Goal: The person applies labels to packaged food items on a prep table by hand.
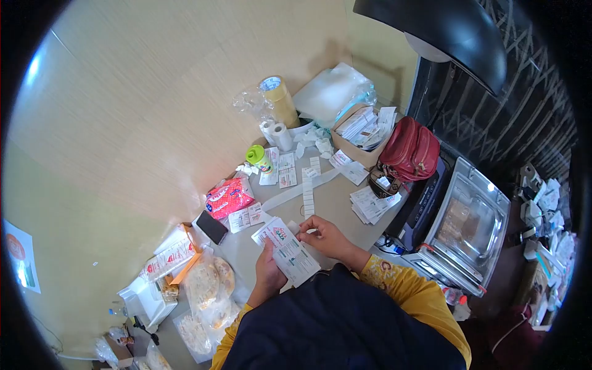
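My left hand (268, 272) grips a white printed paper packet (288, 254) with red and green lettering, tilted in front of my body. Close to its upper right edge, my right hand (325, 237) is closed in a pinch. A small pale piece seems to be at those fingertips, but its kind is too small to tell. Just beyond the right hand, a strip of white labels (308, 196) lies on the table. A printed sheet (248, 217) rests left of the packet, near a black phone (211, 227).
Packets fill a cardboard box (357, 152) beside a red bag (410, 148). More packets (374, 203) lie at right, near a machine with a clear lid (465, 222). Tape rolls (280, 102), a green-lidded cup (259, 158) and a pink pack (229, 196) stand farther back. Bagged food (209, 290) sits at left.
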A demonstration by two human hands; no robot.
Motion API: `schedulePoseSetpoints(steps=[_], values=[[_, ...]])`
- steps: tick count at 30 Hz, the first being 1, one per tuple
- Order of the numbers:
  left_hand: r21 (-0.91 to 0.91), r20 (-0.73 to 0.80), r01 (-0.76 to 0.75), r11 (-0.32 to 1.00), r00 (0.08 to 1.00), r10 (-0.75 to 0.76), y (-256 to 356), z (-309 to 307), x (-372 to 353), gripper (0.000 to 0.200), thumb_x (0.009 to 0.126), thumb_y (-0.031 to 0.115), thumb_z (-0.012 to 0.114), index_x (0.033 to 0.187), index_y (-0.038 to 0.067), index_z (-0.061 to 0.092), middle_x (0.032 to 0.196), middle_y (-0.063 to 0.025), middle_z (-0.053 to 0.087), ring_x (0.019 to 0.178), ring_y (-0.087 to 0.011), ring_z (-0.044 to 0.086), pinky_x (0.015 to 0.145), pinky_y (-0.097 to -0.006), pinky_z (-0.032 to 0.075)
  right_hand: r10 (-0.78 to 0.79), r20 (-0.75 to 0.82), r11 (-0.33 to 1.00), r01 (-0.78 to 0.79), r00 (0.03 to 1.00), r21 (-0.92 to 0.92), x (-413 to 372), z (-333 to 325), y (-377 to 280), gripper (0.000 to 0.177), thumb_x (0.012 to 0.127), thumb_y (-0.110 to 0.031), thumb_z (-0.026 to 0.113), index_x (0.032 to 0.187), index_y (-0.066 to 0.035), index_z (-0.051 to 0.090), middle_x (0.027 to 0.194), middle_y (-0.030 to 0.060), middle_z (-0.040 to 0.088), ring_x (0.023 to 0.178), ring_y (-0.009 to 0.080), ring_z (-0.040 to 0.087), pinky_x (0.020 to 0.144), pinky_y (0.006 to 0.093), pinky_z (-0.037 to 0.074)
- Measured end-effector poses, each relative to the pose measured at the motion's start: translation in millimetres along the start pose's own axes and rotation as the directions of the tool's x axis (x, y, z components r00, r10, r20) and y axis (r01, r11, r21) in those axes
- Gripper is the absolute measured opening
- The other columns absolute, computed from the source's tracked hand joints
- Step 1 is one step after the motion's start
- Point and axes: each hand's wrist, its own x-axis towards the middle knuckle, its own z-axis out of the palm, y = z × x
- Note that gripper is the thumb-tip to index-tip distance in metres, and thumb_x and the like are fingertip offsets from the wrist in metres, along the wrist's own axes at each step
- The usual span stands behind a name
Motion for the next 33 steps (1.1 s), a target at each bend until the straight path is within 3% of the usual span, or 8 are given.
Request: schedulePoseSetpoints(steps=[4, 13, 16, 19, 21, 28, 31, 33], values=[[0.082, 0.043, 0.033, 0.996, 0.998, -0.037, 3.6, -6.0, 1.9, 0.051, 0.094, 0.041, 0.025, 0.127, 0.003, 0.034, 0.119, -0.0180, 0.049, 0.108, -0.0297, 0.050, 0.090, -0.0409, 0.042, 0.086, 0.138, 0.945, -0.125, 0.987, 0.302, 6.8, -10.4, 1.2, 0.010, 0.081, -0.005, 0.060, 0.088, -0.003, 0.054, 0.082, 0.0046, 0.062, 0.075, 0.0109, 0.058, 0.069, 0.0242, 0.047], [0.126, 0.091, 0.224, 0.966, 0.967, -0.236, 14.5, 2.1, -5.1, 0.053, 0.093, 0.043, 0.026, 0.129, 0.005, 0.034, 0.120, -0.0170, 0.048, 0.112, -0.0324, 0.048, 0.089, -0.0444, 0.043, 0.080, 0.011, 0.996, -0.080, 0.997, -0.044, 6.2, -23.7, -29.9, 0.009, 0.078, -0.003, 0.061, 0.087, -0.002, 0.060, 0.079, 0.0045, 0.061, 0.071, 0.0093, 0.057, 0.065, 0.0236, 0.046], [0.075, 0.108, 0.235, 0.969, 0.964, -0.242, 14.8, 3.0, -2.9, 0.053, 0.093, 0.044, 0.027, 0.129, 0.005, 0.035, 0.122, -0.0145, 0.048, 0.110, -0.0322, 0.049, 0.088, -0.0442, 0.043, -0.060, 0.032, 0.970, 0.066, 0.998, -0.234, 3.3, -20.2, -35.2, 0.014, 0.076, -0.005, 0.065, 0.090, -0.005, 0.062, 0.083, 0.0044, 0.060, 0.076, 0.0149, 0.058, 0.066, 0.0277, 0.046], [0.027, 0.061, 0.199, 0.980, 0.978, -0.200, 13.8, 10.6, -4.0, 0.053, 0.092, 0.044, 0.031, 0.126, 0.004, 0.038, 0.112, -0.0129, 0.052, 0.101, -0.0274, 0.054, 0.083, -0.0426, 0.046, -0.410, 0.130, 0.699, 0.403, 0.903, -0.590, 0.9, -18.0, -48.8, 0.014, 0.073, -0.007, 0.065, 0.087, -0.009, 0.063, 0.084, 0.0045, 0.056, 0.079, 0.0209, 0.055, 0.067, 0.0318, 0.044], [-0.020, 0.142, 0.202, 0.979, 0.970, -0.197, 13.0, 2.6, -1.2, 0.053, 0.092, 0.043, 0.030, 0.128, 0.004, 0.036, 0.119, -0.0127, 0.049, 0.103, -0.0286, 0.053, 0.085, -0.0418, 0.046, -0.475, 0.198, 0.582, 0.475, 0.857, -0.660, 0.2, -16.9, -51.9, 0.011, 0.073, -0.011, 0.064, 0.084, -0.009, 0.062, 0.083, 0.0047, 0.055, 0.082, 0.0220, 0.054, 0.070, 0.0343, 0.042], [-0.295, 0.245, 0.288, 0.911, 0.945, -0.219, 10.6, -10.2, -0.9, 0.053, 0.092, 0.040, 0.033, 0.130, 0.003, 0.033, 0.122, -0.0123, 0.047, 0.099, -0.0268, 0.056, 0.080, -0.0385, 0.050, -0.573, 0.387, 0.357, 0.646, 0.722, -0.675, 0.3, -23.2, -45.5, 0.015, 0.069, -0.009, 0.058, 0.084, -0.011, 0.061, 0.089, 0.0038, 0.055, 0.088, 0.0211, 0.052, 0.077, 0.0357, 0.040], [-0.314, 0.320, 0.330, 0.890, 0.920, -0.228, 11.3, -11.7, -0.3, 0.054, 0.092, 0.041, 0.033, 0.130, 0.003, 0.033, 0.122, -0.0125, 0.047, 0.102, -0.0273, 0.055, 0.083, -0.0395, 0.048, -0.595, 0.380, 0.347, 0.654, 0.708, -0.673, -0.1, -24.2, -43.1, 0.018, 0.067, -0.008, 0.059, 0.085, -0.011, 0.060, 0.090, 0.0048, 0.056, 0.091, 0.0217, 0.052, 0.081, 0.0365, 0.040], [-0.159, 0.161, 0.170, 0.972, 0.976, -0.145, 12.7, 0.1, -4.5, 0.055, 0.093, 0.042, 0.030, 0.131, 0.003, 0.031, 0.121, -0.0131, 0.048, 0.102, -0.0270, 0.055, 0.083, -0.0423, 0.047, -0.604, 0.340, 0.390, 0.640, 0.721, -0.662, -1.8, -25.3, -44.7, 0.017, 0.067, -0.007, 0.060, 0.084, -0.010, 0.061, 0.091, 0.0065, 0.056, 0.092, 0.0237, 0.053, 0.080, 0.0370, 0.041]])
